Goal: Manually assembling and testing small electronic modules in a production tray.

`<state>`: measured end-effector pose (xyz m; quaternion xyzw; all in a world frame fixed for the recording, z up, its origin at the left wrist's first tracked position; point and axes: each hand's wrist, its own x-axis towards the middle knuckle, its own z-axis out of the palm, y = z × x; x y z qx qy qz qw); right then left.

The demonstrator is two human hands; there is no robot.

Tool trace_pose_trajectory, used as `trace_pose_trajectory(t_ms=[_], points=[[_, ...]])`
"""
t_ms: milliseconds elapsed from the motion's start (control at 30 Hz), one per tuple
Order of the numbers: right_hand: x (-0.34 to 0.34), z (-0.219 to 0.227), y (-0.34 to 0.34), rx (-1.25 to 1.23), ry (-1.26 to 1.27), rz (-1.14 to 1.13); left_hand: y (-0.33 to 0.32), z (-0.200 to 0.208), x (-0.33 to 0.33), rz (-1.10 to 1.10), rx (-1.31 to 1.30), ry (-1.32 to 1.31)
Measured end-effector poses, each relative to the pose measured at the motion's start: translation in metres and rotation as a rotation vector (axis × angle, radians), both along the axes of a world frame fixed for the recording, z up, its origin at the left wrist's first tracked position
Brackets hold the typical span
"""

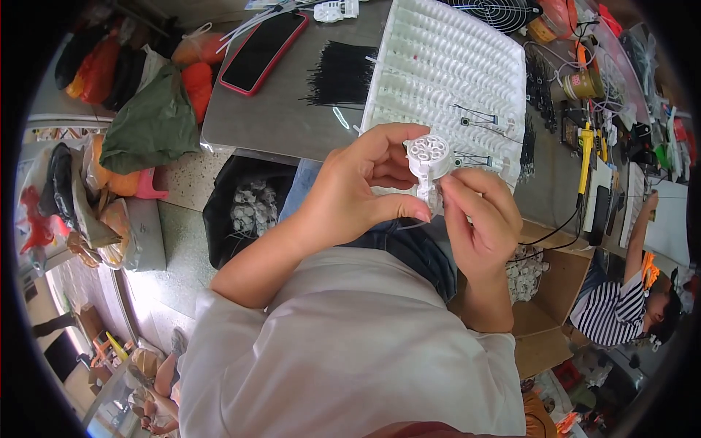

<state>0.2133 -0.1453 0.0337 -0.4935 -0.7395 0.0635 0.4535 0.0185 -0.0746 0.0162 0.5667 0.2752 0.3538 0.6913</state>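
A white plastic part with a round head, pierced by several round openings, is held up in front of my body. My left hand grips it from the left, thumb low and index finger behind the head. My right hand pinches its lower right side with thumb and fingertips. Just beyond the hands lies a white ribbed tray. Small dark components with thin leads rest on its near right part. What my fingertips cover on the lower part is hidden.
Black wires and a red-edged phone lie on the grey table. At right are a yellow-handled tool and a cardboard box holding white parts. A black bag hangs left. A person in stripes sits far right.
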Motion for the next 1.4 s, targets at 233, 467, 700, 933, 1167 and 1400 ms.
trace_pose_trajectory(t_ms=[233,467,700,933,1167,1400], points=[[-0.004,-0.014,-0.009,-0.086,0.167,0.012,-0.005,-0.004,0.001,0.037,0.034,0.051],[-0.005,-0.013,-0.009,-0.029,0.072,-0.027,-0.005,-0.003,0.003,0.036,-0.002,0.064],[0.002,-0.007,-0.003,-0.138,0.101,0.14,-0.01,-0.003,-0.017,0.07,-0.049,-0.043],[0.108,-0.005,0.019,-0.313,-0.081,-0.346,-0.014,-0.002,-0.193,0.15,-0.236,0.336],[0.156,-0.015,0.054,-0.405,-0.399,-0.217,-0.024,-0.09,-0.232,0.169,0.151,1.31],[0.142,0.005,0.061,-0.506,-0.392,-0.137,0.001,0.045,-0.081,0.061,0.409,0.448]])
